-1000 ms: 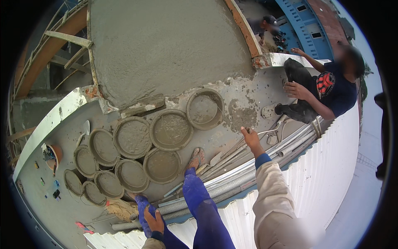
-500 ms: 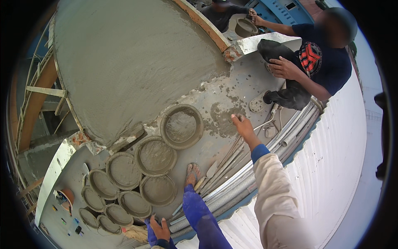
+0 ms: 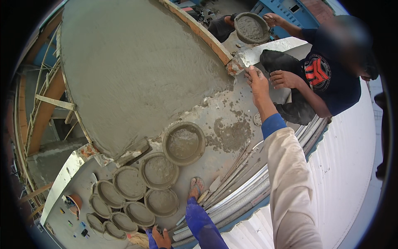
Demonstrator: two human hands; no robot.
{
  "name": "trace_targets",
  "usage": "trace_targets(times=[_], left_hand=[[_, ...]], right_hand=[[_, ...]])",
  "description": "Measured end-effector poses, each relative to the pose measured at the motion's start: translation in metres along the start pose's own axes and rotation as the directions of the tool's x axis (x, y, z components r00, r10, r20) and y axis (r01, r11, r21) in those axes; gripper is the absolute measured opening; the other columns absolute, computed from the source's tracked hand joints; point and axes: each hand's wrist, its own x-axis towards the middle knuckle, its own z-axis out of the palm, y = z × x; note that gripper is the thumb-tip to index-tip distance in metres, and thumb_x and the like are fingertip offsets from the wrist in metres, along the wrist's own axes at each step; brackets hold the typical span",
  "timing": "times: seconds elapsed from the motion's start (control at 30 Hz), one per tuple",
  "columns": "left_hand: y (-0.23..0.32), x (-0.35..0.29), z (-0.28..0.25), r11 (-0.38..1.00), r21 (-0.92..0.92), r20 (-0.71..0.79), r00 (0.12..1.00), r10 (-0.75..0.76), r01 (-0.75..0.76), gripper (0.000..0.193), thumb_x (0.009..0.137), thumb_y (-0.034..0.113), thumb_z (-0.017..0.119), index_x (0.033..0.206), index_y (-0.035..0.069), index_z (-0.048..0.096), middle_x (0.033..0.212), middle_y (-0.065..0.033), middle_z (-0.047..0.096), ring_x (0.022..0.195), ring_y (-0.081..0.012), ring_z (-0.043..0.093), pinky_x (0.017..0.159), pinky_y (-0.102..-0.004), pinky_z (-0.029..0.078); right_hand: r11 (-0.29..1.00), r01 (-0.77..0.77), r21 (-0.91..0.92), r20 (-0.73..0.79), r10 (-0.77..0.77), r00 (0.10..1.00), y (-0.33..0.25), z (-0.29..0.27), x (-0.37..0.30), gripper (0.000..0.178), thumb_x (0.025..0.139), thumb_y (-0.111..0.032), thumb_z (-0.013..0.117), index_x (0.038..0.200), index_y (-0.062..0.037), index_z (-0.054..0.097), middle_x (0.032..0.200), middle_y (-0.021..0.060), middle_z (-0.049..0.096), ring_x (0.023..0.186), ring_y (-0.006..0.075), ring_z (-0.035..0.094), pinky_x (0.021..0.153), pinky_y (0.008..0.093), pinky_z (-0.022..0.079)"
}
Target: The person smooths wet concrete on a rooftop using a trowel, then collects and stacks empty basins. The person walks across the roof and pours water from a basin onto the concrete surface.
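Note:
My right hand [image 3: 257,83] is stretched out toward the far right, its fingers loosely bent with nothing visible in them. Beyond it, a shallow round bucket [image 3: 253,41] of wet cement is gripped at the rim by a co-worker's hand [image 3: 273,19], apart from my fingers. That person's other hand [image 3: 286,79] is just right of mine. At the lower edge, my left hand [image 3: 161,238] is by my blue-trousered leg, thumb and fingers apart. Several cement-coated buckets [image 3: 202,143] stand grouped left of my sandalled foot [image 3: 196,188], holding wet mix.
A wet cement slab [image 3: 137,62] fills the upper left, edged by a wooden board [image 3: 203,31]. Pipes and rods [image 3: 244,195] lie along the right beside white corrugated roofing [image 3: 331,182]. A trowel [image 3: 214,184] lies near my foot. An orange-brown container [image 3: 74,202] stands lower left.
My right hand has moved up and away, toward the co-worker. The co-worker's bucket has been raised and tilted so its cement shows. My left hand stays low near my leg.

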Motion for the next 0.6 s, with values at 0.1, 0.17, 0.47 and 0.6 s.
trace_targets(times=[0.1, 0.17, 0.47, 0.6], left_hand=[[-0.003, -0.006, -0.010, 1.000, -0.011, -0.023, 1.000, -0.006, 0.006, 0.064, 0.097, 0.026, 0.061, 0.145, -0.009, 0.037, 0.147, -0.0294, 0.042, 0.139, -0.0421, 0.039, 0.117, -0.0454, 0.027], [-0.003, -0.010, -0.015, 1.000, -0.025, -0.053, 0.999, 0.001, -0.002, 0.064, 0.097, 0.026, 0.061, 0.145, -0.009, 0.037, 0.147, -0.0297, 0.042, 0.139, -0.0424, 0.038, 0.118, -0.0452, 0.027], [-0.006, -0.021, -0.011, 0.998, 0.040, -0.034, 0.998, -0.049, 0.051, 0.064, 0.098, 0.029, 0.060, 0.146, -0.006, 0.037, 0.145, -0.0289, 0.044, 0.136, -0.0421, 0.041, 0.115, -0.0467, 0.030], [-0.010, -0.031, -0.017, 0.998, 0.046, -0.047, 0.998, 0.034, -0.032, 0.061, 0.096, 0.025, 0.062, 0.142, -0.007, 0.040, 0.137, -0.0295, 0.049, 0.129, -0.0453, 0.043, 0.112, -0.0501, 0.031]], right_hand=[[0.990, 0.053, 0.131, 0.038, -0.059, 0.998, -0.053, 0.014, 0.061, 0.069, 0.095, -0.051, 0.066, 0.139, -0.0003, 0.049, 0.147, 0.0141, 0.050, 0.137, 0.0230, 0.045, 0.111, 0.0359, 0.036], [0.958, 0.107, 0.265, -0.044, -0.099, 0.994, -0.083, 0.031, 0.096, 0.070, 0.094, -0.050, 0.068, 0.140, -0.0007, 0.048, 0.146, 0.0136, 0.048, 0.138, 0.0245, 0.043, 0.114, 0.0397, 0.034], [0.833, -0.080, 0.548, 0.150, -0.003, 0.989, -0.103, 0.002, -0.018, 0.035, 0.102, -0.042, 0.060, 0.078, -0.0192, 0.049, 0.060, -0.0082, 0.032, 0.050, 0.0057, 0.035, 0.065, 0.0262, 0.043], [0.897, -0.322, 0.303, 0.068, 0.317, 0.946, -0.051, -0.049, -0.143, 0.042, 0.102, -0.049, 0.058, 0.074, -0.0207, 0.043, 0.057, -0.0077, 0.029, 0.048, 0.0070, 0.029, 0.057, 0.0239, 0.033]])
